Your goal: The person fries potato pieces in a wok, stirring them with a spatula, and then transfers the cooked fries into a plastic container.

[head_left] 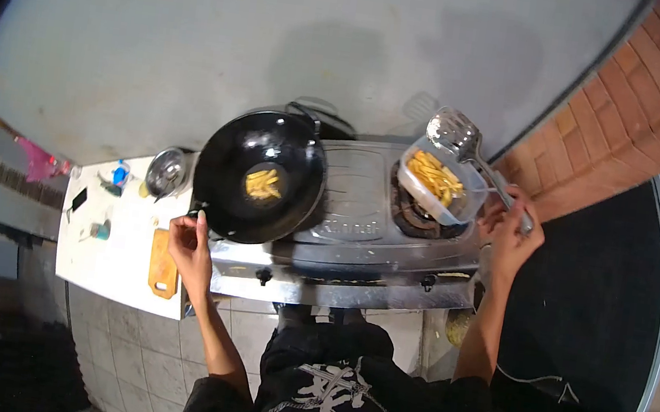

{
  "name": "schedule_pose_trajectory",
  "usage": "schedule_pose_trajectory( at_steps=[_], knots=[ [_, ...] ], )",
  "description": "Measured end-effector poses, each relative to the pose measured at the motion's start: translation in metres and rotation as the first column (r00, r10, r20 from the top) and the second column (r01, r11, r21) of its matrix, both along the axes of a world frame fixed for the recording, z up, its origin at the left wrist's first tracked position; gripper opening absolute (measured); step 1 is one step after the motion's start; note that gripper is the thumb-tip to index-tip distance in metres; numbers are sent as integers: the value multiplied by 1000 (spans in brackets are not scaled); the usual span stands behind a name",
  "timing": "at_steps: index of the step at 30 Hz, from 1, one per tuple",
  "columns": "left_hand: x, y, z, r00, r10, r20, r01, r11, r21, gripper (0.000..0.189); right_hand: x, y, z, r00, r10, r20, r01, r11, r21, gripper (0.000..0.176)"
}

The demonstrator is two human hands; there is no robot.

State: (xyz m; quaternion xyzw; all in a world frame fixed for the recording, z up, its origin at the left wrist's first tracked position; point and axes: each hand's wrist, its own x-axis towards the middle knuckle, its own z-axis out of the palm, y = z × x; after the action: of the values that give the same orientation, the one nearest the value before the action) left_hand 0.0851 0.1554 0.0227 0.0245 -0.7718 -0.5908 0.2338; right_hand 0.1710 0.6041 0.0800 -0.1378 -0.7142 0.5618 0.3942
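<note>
A black wok (225,146) stands on the left side of the gas stove (354,184), with a small heap of fries (264,184) at its bottom. My left hand (191,244) has its fingers closed on the wok's near-left handle. On the right burner rests a clear plastic container (472,193) holding more fries (435,177). My right hand (515,230) grips the handle of a metal slotted ladle (453,132), whose head is over the container's far edge.
Left of the stove, a white table (110,260) bears a wooden cutting board (164,263), a metal bowl (168,172), a small jar (100,231) and a dark phone-like object (79,200). A grey wall rises behind the stove; a brick wall (607,126) stands at the right.
</note>
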Motion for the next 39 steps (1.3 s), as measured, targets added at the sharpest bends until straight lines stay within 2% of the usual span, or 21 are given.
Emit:
schedule_pose_trajectory(
  at_steps=[2, 4, 5, 7, 9, 13, 15, 20, 23, 25, 27, 29, 32, 34, 35, 36, 38, 39],
  knots=[
    [-2, -11, -2, 997, 62, 41, -61, 998, -28, 22, -11, -25, 4, 1000, 5, -18, -6, 999, -45, 20],
    [-4, -24, -9, 996, 88, 28, -84, 988, -128, 22, -23, -54, 3, 957, 215, -193, -230, 971, -60, 21],
    [-6, -27, -13, 991, 122, 56, -109, 976, -191, 22, -33, -77, -3, 947, 212, -242, -247, 961, -123, 23],
    [-7, -35, -20, 990, 64, 122, -38, 977, -210, 22, -46, -114, -2, 913, 407, 0, -405, 909, -99, 24],
    [-6, -38, -22, 986, 13, 166, 22, 977, -210, 22, -71, -144, -29, 826, 563, -9, -558, 817, -143, 24],
    [-7, -34, -15, 989, -12, 151, 67, 929, -365, 24, -114, -180, -79, 753, 655, 70, -646, 755, -110, 26],
    [-8, -36, -16, 984, -22, 179, 83, 937, -340, 24, -129, -183, -94, 766, 609, 205, -610, 790, -67, 27],
    [-8, -44, -10, 972, 6, 236, 74, 942, -328, 25, -150, -183, -113, 750, 632, 197, -634, 771, -60, 32],
    [-9, -50, -13, 972, 19, 236, 64, 939, -338, 25, -152, -186, -113, 740, 620, 263, -634, 772, -37, 31],
    [-11, -53, -15, 972, 18, 234, 64, 939, -337, 25, -149, -189, -110, 691, 646, 324, -667, 743, -59, 30],
    [-12, -56, -20, 980, -4, 199, 70, 943, -326, 26, -152, -191, -111, 698, 665, 268, -669, 738, -90, 30],
    [-13, -57, -19, 978, -6, 210, 74, 945, -317, 27, -156, -194, -102, 702, 681, 209, -672, 731, -123, 30],
    [-15, -58, -17, 972, -8, 235, 83, 947, -310, 27, -167, -191, -72, 756, 615, 224, -626, 779, -29, 30],
    [-15, -59, -18, 967, -6, 256, 89, 946, -311, 28, -171, -188, -49, 809, 506, 299, -552, 828, 93, 28],
    [-15, -60, -19, 959, -12, 283, 95, 955, -282, 28, -171, -190, -35, 833, 459, 309, -509, 855, 100, 26],
    [-15, -60, -20, 951, -19, 309, 101, 962, -253, 28, -165, -192, -22, 833, 461, 308, -510, 855, 98, 26],
    [-18, -61, -17, 949, -18, 314, 103, 961, -255, 28, -158, -198, -1, 832, 357, 425, -451, 881, 143, 26],
    [-17, -61, -18, 948, -23, 316, 112, 957, -268, 28, -154, -202, 2, 849, 317, 424, -435, 873, 219, 25]
  ],
)
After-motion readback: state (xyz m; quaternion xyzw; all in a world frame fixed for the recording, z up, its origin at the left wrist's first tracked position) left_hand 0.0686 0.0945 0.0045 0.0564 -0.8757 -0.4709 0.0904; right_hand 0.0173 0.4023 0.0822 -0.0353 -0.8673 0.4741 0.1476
